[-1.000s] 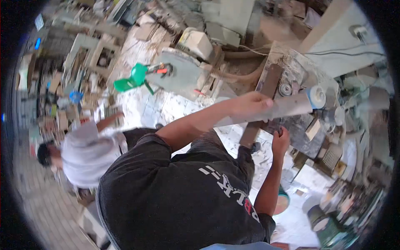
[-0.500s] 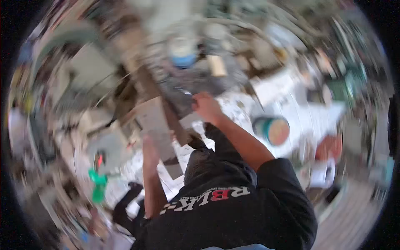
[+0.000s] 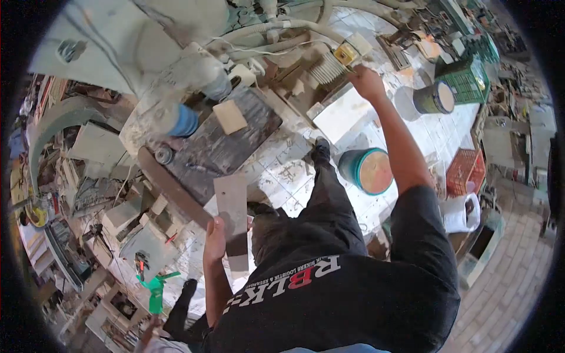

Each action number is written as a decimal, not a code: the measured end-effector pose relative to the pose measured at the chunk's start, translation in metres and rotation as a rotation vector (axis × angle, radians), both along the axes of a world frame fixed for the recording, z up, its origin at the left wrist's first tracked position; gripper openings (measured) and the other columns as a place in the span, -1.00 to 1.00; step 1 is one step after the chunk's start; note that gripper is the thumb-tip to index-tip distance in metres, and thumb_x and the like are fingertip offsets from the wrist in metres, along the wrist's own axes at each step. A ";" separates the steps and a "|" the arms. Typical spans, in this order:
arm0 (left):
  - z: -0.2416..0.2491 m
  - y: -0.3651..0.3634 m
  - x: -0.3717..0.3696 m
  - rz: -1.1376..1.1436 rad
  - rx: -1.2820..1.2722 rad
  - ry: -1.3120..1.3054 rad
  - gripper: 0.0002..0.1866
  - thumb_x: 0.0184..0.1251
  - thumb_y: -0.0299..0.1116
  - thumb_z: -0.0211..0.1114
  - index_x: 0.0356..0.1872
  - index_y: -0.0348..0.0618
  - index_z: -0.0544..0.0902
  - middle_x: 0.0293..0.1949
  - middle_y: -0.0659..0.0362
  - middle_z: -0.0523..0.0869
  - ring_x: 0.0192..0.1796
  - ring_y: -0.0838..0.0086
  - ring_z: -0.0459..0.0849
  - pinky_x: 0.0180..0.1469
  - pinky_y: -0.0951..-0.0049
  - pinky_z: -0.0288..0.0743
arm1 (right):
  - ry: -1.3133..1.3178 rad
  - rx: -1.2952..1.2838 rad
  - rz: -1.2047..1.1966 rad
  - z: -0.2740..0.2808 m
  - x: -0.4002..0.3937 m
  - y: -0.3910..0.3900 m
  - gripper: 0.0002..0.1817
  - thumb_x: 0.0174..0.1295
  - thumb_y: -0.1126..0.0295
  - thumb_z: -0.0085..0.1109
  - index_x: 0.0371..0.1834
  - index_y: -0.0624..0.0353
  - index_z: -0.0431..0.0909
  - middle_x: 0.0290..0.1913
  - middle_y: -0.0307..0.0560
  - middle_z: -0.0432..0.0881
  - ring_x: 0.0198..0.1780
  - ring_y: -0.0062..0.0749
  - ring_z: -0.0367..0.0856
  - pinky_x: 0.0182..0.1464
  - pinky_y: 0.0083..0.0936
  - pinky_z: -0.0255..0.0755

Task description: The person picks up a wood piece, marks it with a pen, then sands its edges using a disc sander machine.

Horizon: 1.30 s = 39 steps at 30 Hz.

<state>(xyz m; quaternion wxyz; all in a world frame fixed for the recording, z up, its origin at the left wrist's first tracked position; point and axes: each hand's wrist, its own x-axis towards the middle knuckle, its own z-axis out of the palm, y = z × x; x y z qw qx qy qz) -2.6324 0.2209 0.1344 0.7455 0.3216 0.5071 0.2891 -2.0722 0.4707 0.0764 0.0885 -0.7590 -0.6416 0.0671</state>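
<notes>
My left hand [image 3: 215, 238] is wrapped round the edge of a flat light-coloured board [image 3: 231, 203], upright in the view beside my leg. Its fingers are mostly hidden behind the board. My right arm stretches far forward, and my right hand [image 3: 366, 81] is closed at a yellow box-shaped piece [image 3: 346, 54] near a ribbed grey part [image 3: 327, 69]. What its fingers hold, if anything, is too small to tell. Ahead of the board is a dark dusty worktop [image 3: 218, 144] bearing a pale block [image 3: 229, 117] and a blue container [image 3: 185, 121].
A teal-rimmed bucket [image 3: 366, 170] stands on the white tiled floor right of my legs. Farther right are another bucket [image 3: 434, 97], a green crate [image 3: 465, 81] and a red crate [image 3: 466, 172]. Hoses run across the top. A co-worker's arm shows at bottom left, near green material [image 3: 156, 292].
My right hand has moved from beside the dark worktop forward and right to the yellow piece. My left hand stays at the board, which stands more upright in the view. The view has shifted.
</notes>
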 end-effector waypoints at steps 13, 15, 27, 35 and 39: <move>0.008 0.003 0.260 0.209 -0.322 0.188 0.02 0.44 0.54 0.02 0.25 -0.45 0.57 -0.03 -0.17 0.81 -0.06 0.11 0.85 0.05 0.08 0.76 | -0.315 -0.325 0.311 -0.136 0.107 0.189 -0.48 0.35 0.01 0.28 0.26 0.06 0.56 0.01 0.04 0.82 0.08 -0.01 0.80 0.03 0.03 0.64; 0.012 0.004 0.279 0.220 -0.319 0.226 0.03 0.44 0.55 0.00 0.26 -0.45 0.56 -0.03 -0.17 0.81 -0.06 0.11 0.85 0.05 0.09 0.76 | -0.280 -0.476 0.282 -0.191 0.109 0.222 -0.43 0.32 0.07 0.31 0.31 0.16 0.56 0.13 0.17 0.74 0.20 0.08 0.69 0.19 0.08 0.54; -0.008 -0.075 0.354 0.445 -0.138 0.267 -0.09 0.60 0.41 -0.09 0.25 -0.47 0.57 -0.04 -0.14 0.82 -0.04 0.20 0.85 0.04 0.24 0.75 | 0.085 -0.197 0.423 -0.095 0.119 0.125 -0.58 0.42 0.06 0.13 0.13 0.12 0.67 0.01 0.06 0.81 0.06 -0.01 0.78 0.07 -0.06 0.63; -0.010 -0.042 0.385 0.754 0.242 0.330 -0.49 0.73 -0.10 0.07 0.34 -0.40 0.43 0.09 -0.14 0.76 0.04 0.16 0.82 0.09 0.17 0.73 | 0.873 -0.474 0.780 0.035 0.026 -0.221 -0.09 0.23 0.04 0.49 0.55 0.27 0.30 0.34 0.21 0.54 0.29 0.09 0.59 0.37 -0.13 0.47; 0.006 0.003 0.424 1.052 0.428 0.081 -0.48 0.72 -0.10 0.08 0.39 -0.34 0.36 0.18 -0.14 0.70 0.17 0.12 0.76 0.18 0.10 0.69 | 0.807 -0.117 0.806 0.047 0.017 -0.245 0.08 0.05 0.14 0.61 0.59 0.32 0.19 0.44 0.30 0.37 0.36 0.25 0.47 0.37 -0.02 0.44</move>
